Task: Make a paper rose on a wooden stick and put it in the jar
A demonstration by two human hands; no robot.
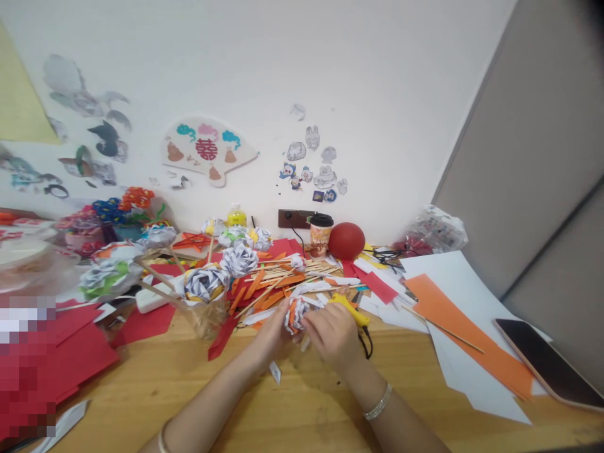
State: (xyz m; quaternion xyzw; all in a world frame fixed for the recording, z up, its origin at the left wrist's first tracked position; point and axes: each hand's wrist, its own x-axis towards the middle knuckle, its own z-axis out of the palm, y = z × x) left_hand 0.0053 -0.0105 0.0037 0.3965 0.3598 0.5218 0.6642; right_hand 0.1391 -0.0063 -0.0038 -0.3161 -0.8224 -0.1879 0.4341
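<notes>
Between my two hands, above the wooden table (pixel 264 402), is a paper flower (pixel 296 313) with white and orange petals. My left hand (pixel 271 336) is wrapped round its left side. The fingers of my right hand (pixel 334 330) are pinched together at the flower's right edge, on its paper. A pale strip shows below the right fingers; I cannot make out what it is. Just behind my right hand lies a yellow glue gun (pixel 352 308) with a black cord. A small white paper scrap (pixel 275 372) lies under my left wrist.
Finished paper flowers (pixel 206 282) stand in a cup at the left. Wooden sticks (pixel 271 272) and orange strips lie behind my hands. Further back are a coffee cup (pixel 321 236) and a red balloon (pixel 346 241). White sheets, orange paper (pixel 465 327) and a phone (pixel 552 362) lie right; red paper (pixel 85 346) left.
</notes>
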